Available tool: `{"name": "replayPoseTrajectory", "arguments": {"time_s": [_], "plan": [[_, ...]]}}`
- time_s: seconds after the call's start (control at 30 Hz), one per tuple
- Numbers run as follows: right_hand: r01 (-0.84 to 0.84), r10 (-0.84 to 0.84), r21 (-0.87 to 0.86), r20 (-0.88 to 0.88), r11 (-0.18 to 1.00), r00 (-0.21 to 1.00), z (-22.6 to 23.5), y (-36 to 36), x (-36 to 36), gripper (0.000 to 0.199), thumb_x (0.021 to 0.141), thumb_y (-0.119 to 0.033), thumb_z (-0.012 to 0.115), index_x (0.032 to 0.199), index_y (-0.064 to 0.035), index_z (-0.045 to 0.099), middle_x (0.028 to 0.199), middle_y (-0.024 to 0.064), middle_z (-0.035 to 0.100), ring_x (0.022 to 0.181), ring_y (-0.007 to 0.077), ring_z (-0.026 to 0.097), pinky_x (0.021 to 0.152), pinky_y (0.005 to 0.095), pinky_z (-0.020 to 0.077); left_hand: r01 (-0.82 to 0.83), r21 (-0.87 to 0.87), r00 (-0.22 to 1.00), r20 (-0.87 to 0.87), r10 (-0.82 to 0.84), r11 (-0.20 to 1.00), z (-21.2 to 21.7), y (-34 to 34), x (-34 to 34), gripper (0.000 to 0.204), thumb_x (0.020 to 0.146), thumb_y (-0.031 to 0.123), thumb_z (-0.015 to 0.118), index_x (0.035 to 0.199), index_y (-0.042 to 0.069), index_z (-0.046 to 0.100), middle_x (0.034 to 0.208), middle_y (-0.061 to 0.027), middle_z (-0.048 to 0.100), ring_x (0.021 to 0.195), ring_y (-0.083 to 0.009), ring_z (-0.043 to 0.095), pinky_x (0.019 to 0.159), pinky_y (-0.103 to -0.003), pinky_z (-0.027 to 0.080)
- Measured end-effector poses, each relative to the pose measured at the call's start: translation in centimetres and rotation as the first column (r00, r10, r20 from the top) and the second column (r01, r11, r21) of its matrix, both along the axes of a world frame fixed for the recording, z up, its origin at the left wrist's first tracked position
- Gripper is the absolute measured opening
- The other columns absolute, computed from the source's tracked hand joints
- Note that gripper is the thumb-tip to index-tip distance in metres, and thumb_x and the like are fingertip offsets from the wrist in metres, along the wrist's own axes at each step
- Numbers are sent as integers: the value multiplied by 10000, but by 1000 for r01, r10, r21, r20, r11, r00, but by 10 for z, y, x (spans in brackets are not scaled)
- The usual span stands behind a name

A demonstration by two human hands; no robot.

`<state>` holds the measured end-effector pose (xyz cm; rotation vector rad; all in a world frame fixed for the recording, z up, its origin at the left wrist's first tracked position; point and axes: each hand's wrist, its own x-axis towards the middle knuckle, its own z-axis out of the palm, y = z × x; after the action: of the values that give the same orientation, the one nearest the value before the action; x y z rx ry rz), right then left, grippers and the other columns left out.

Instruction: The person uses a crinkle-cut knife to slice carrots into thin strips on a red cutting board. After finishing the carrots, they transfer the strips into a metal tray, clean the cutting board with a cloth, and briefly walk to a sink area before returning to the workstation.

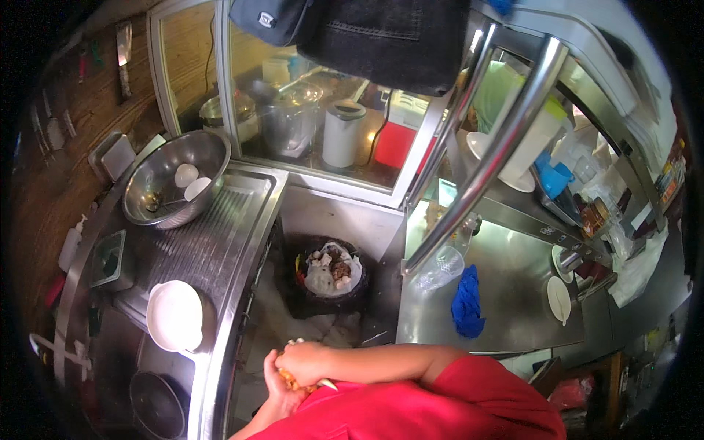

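Note:
Close in front of my red shirt, my left hand [277,383] and my right hand [304,359] are cupped together. Both have their fingers curled around a clump of orange food scraps [288,379], most of which the hands hide. A pale, pointed piece [327,383] sticks out below my right wrist. Farther forward, down on the floor, stands a dark waste bin [282,282]. Pale and brown scraps [339,271] lie on a white plastic bag [317,282] inside it. The hands are nearer to me than the bin and apart from it in the picture.
On the left, a steel sink counter [246,198] holds a large steel bowl [176,213] with dishes and a white dish [174,315]. At right, a steel table [513,330] bears a blue cloth [467,304] and a clear cup [444,268]. A metal rail [499,147] slants above it.

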<state>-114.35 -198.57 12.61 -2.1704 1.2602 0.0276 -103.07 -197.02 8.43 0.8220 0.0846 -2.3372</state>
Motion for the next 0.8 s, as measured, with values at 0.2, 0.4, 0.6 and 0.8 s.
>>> {"name": "replayPoseTrajectory", "arguments": {"time_s": [0.2, 0.4, 0.6, 0.8], "plan": [[248, -242, 87, -71, 965, 968, 5, -72, -49, 383, 568, -151, 711, 930, -88, 604, 884, 190, 622, 877, 345, 606, 752, 429, 499, 298, 101, 953, 34, -302, 949, -17, -97, -45, 535, 803, 547, 450, 1082, 106, 566, 1033, -136, 606, 960, -302, 577, 809, -485, 456], [314, -296, 177, -119, 933, 948, -31, -123, -111, 336, 651, -161, 644, 976, -95, 592, 939, 185, 611, 889, 356, 595, 743, 439, 490, 372, 161, 928, -91, -361, 914, -54, -153, -105, 468, 809, 539, 471, 1012, 143, 617, 967, -72, 641, 908, -257, 593, 772, -442, 455], [495, -472, 218, -154, 841, 868, -52, -181, -175, 379, 674, -128, 615, 1052, -106, 590, 965, 174, 609, 919, 337, 585, 767, 419, 478, 531, 231, 833, 30, -552, 815, -67, -230, -172, 473, 807, 556, 454, 970, 148, 629, 947, -66, 642, 863, -247, 587, 708, -396, 440], [669, -666, -18, -117, 743, 737, -76, -250, -239, 369, 659, -98, 631, 1022, -100, 568, 927, 188, 569, 895, 363, 551, 766, 418, 456, 396, 189, 915, -163, -369, 899, -96, -313, -260, 410, 845, 455, 471, 973, 89, 603, 957, -94, 632, 872, -254, 603, 784, -429, 475]]}}
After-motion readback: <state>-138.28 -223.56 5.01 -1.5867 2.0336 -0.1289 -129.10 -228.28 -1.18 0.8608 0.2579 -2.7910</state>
